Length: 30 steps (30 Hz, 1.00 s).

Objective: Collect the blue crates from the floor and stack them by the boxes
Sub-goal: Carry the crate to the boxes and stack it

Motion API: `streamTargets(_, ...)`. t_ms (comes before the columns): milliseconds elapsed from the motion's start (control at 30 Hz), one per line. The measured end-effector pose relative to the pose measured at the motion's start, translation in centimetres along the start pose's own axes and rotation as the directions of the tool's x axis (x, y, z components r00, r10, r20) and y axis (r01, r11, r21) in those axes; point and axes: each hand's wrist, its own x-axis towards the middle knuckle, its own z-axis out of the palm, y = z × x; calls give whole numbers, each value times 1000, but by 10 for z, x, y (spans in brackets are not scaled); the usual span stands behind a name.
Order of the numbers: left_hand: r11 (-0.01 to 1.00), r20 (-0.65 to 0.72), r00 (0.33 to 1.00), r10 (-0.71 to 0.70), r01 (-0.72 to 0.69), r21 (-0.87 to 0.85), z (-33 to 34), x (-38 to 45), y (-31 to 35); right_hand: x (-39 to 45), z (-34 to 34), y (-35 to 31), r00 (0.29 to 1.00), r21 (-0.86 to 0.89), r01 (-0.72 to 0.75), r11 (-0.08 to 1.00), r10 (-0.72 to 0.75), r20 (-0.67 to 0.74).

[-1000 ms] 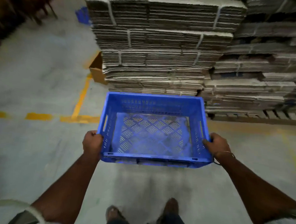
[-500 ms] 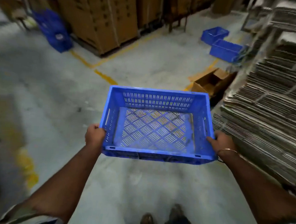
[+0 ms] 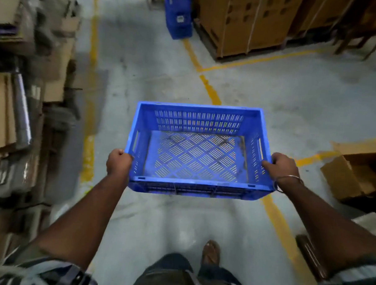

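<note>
While it hangs above the concrete floor (image 3: 155,79), the blue crate (image 3: 195,151) holds nothing on its slotted bottom. Left hand (image 3: 119,163) and right hand (image 3: 284,166) curl tight round its side rims. Farther off, an open cardboard box (image 3: 355,175) sits right, and stacked blue crates (image 3: 178,13) stand beside tall cartons (image 3: 243,21).

Crate (image 3: 197,151) btwn hands; boxes (image 3: 243,21) prob. ahead.

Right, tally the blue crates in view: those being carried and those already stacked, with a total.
Carried: 1, the blue crate, gripped by the left hand and right hand.
Stacked: 1 stack of blue crates beside the cardboard boxes; the count inside it cannot be told.
Total: 1 crate plus 1 stack.
</note>
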Motion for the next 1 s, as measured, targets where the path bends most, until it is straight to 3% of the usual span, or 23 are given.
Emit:
streamTargets(367, 984, -194, 970, -145, 121, -129, 33, 139, 61, 220, 42, -165, 978, -96, 171, 981, -157, 141)
streamTargets(567, 966, -146, 967, -210, 182, -184, 49, 280, 117, 331, 68, -277, 963, -122, 221, 968, -197, 185)
streamTargets(1000, 964, -116, 980, -163, 133, -229, 119, 565, 302, 579, 94, -486, 969, -121, 204, 971, -183, 168)
